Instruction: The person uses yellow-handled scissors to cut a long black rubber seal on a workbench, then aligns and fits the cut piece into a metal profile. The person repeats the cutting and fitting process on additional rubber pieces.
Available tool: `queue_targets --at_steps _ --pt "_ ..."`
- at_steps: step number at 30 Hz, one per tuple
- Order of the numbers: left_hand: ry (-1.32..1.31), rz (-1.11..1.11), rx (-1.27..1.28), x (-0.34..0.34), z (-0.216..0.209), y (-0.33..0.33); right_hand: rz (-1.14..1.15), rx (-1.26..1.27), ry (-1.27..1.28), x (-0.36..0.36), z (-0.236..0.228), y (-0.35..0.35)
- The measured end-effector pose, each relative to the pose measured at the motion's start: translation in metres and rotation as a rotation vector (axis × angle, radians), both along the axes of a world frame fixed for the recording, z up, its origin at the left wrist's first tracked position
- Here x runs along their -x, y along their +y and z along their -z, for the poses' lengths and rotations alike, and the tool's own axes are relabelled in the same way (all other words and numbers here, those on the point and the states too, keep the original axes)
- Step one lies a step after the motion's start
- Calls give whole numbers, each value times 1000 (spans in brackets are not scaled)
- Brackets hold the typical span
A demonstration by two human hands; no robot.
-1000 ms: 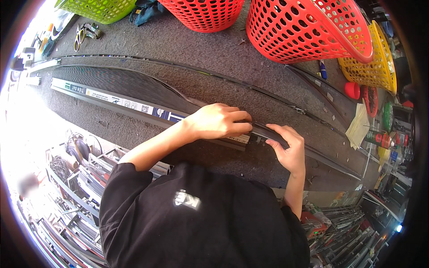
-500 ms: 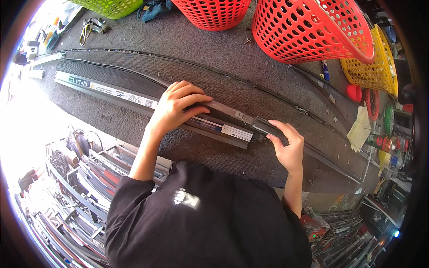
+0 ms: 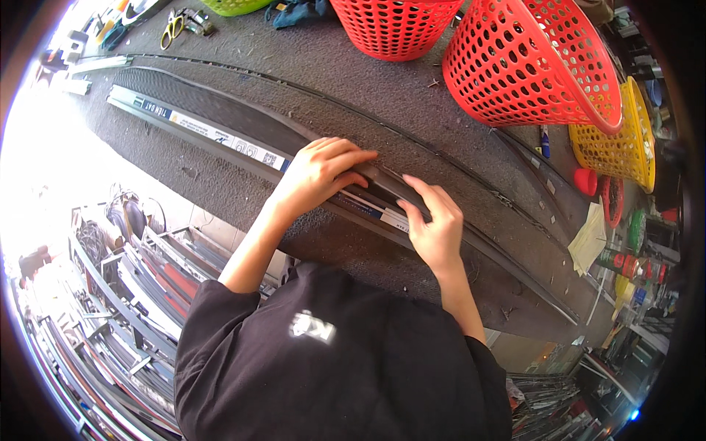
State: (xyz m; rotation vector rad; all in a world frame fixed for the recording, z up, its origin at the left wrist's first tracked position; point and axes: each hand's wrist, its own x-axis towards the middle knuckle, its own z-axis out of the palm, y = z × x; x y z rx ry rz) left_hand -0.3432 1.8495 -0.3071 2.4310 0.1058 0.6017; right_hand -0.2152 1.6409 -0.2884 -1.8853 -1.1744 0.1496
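Observation:
A long grey metal profile (image 3: 187,136) with a printed label strip lies slantwise on the dark carpeted surface. Along its far side runs a black pleated mesh (image 3: 213,95). My left hand (image 3: 320,176) is closed over the mesh's near right end and the strip there, thumb on the near side. Just to its right, my right hand (image 3: 437,220) pinches a narrow dark channel strip (image 3: 507,268) between thumb and fingers. That strip stretches past my right hand toward the lower right. The fingers hide where the pieces meet.
Two red perforated baskets (image 3: 515,66) and a yellow one (image 3: 625,140) stand at the far right. A thin dark strip (image 3: 331,103) curves across the carpet beyond my hands. Scissors (image 3: 172,31) lie far left; a rack of profiles (image 3: 140,294) stands at lower left.
My right hand has moved left with the dark channel strip, close to my left hand. The light end piece that showed between the hands is now covered. The whole view has shifted slightly.

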Motion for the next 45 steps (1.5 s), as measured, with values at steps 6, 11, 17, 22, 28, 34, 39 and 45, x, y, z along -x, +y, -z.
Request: queue_targets --at_steps 6,11,17,22,28,34,39,45 --pt "-27 -373 -119 25 -12 -23 12 326 -37 -14 -16 -19" --pt "131 -345 -164 42 -3 -76 -5 442 269 -55 -13 -49" --pt "105 -371 -82 42 17 -85 -110 520 348 -64 0 -15" --pt "84 -374 -110 42 23 -87 -110 551 345 -55 6 7" --pt "9 -314 -185 40 32 -82 -82 543 348 -64 2 -11" --pt "141 -206 -531 37 32 -73 6 477 376 -54 1 -5" --pt "81 -254 -699 34 38 -72 21 446 313 -29 -3 33" --pt "63 -249 -836 36 42 -72 10 406 300 -2 -6 107"
